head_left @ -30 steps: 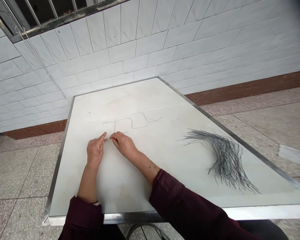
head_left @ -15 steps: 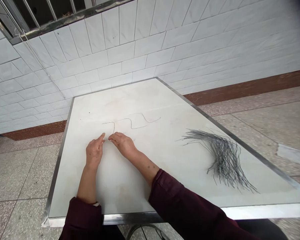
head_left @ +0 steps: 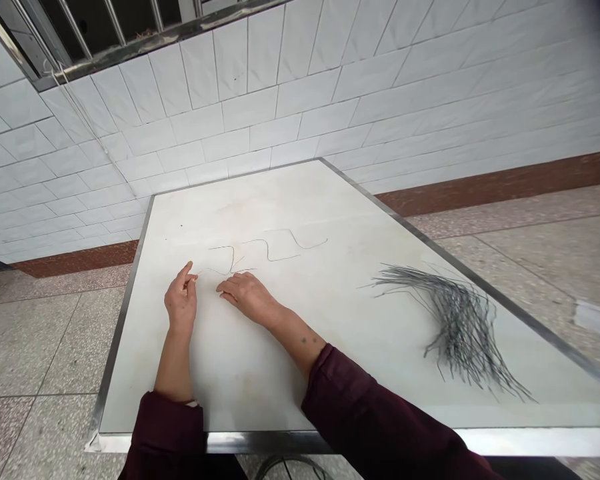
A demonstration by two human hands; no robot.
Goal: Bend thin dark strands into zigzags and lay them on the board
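Observation:
My left hand (head_left: pixel 181 297) is over the left part of the white tabletop, index finger raised, thumb and other fingertips pinching the end of a thin wire (head_left: pixel 213 270). This wire runs rightward and bends up across a wire lying on the table. To its right is my right hand (head_left: pixel 247 295), its fingers curled and pressed together; whatever they hold, if anything, is hidden. Just beyond my hands lie bent wires: the near one (head_left: pixel 233 253) partly behind my right hand, an S-shaped one (head_left: pixel 268 250) and another (head_left: pixel 300 245) farther right.
A loose pile of dark grey wires (head_left: pixel 463 327) lies on the table's right side. The white table (head_left: pixel 260 393) has a metal edge. Behind it stand a tiled wall (head_left: pixel 250 113) and a barred window (head_left: pixel 115 27). A round, spoked object (head_left: pixel 290 467) is partly visible below the front edge.
My left hand has moved slightly left, away from my right hand, and the bent wire from its fingertips now shows between them. The view has shifted a little.

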